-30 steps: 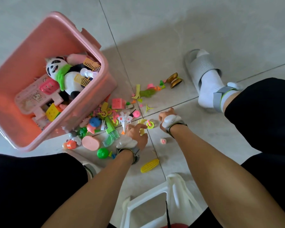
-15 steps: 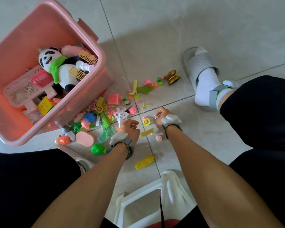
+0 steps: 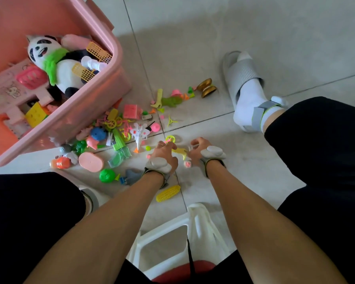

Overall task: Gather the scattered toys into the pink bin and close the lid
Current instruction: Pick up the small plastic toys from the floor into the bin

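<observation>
Hands now closer together, beside scattered toys

Pink bin holds a black-and-white panda wearing a lime green scarf. On pale grey floor tiles: yellow corn cob, bright green ball, white jet, gold yo-yo.

Glossy plastic bin; plush panda

Pale grey tiled floor, thin dark grout lines, soft daylight
</observation>
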The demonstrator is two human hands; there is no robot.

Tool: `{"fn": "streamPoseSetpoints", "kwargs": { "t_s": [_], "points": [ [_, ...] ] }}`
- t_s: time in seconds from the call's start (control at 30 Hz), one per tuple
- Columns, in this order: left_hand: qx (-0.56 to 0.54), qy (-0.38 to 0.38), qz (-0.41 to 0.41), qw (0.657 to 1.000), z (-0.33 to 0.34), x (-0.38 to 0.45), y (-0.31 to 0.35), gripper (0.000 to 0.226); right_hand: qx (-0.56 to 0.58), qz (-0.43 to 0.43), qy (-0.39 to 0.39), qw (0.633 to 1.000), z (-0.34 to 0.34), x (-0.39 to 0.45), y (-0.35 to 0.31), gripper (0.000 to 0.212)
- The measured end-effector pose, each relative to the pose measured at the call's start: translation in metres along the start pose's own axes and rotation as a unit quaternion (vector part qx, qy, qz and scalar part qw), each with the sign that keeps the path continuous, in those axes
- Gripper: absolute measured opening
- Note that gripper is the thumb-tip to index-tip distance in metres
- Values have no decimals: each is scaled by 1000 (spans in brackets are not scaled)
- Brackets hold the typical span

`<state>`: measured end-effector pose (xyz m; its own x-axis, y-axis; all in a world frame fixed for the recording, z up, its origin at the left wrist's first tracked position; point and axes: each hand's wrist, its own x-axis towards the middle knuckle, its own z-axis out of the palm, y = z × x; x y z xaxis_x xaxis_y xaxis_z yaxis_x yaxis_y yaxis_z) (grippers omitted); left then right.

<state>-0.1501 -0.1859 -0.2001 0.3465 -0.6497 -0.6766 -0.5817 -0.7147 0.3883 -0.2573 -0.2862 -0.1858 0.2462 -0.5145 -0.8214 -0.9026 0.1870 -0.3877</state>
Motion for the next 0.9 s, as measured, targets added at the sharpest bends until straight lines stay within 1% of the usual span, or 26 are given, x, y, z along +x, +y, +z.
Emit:
{"fn": "streamPoseSetpoints", "kwargs": {
  "t_s": [0.1, 0.17, 0.27, 0.33, 0.47, 0.53, 0.6, 0.67, 0.8, 0.87, 0.9],
  "points": [
    [97, -30, 31, 994, 2, 8, 8, 44, 8, 2, -2, 1000, 0, 0, 2, 40],
    [157, -36, 35, 986, 4, 13, 13, 47, 0, 4, -10, 1000, -2, 0, 2, 38],
    [223, -26, 25, 974, 10, 16, 17, 38, 0, 9, -32, 999, -6, 1, 3, 44],
    [244, -19, 18, 969, 13, 16, 19, 34, 12, 14, -41, 999, -8, 0, 5, 46],
    [231, -18, 17, 973, 12, 19, 13, 31, 32, 13, -25, 999, -12, -4, 7, 36],
    [168, -13, 1, 986, 5, 12, 10, 33, 38, 11, -27, 999, -15, -9, 4, 36],
    [42, -6, -42, 998, 1, 5, 7, 29, 49, 20, -34, 998, -16, -13, 0, 39],
    [-83, 15, -78, 993, -7, -5, 7, 21, 94, 17, -39, 995, -14, -21, -10, 39],
    [-256, 68, -107, 958, -26, -21, -3, 22, 242, 1, -22, 970, -2, -45, -41, 24],
    [-359, 61, -130, 922, -37, -28, -5, 26, 255, -18, -19, 967, -2, -56, -54, 27],
    [-404, 70, -137, 902, -46, -35, -8, 29, 255, -33, -11, 966, -2, -63, -63, 30]
  ]
}}
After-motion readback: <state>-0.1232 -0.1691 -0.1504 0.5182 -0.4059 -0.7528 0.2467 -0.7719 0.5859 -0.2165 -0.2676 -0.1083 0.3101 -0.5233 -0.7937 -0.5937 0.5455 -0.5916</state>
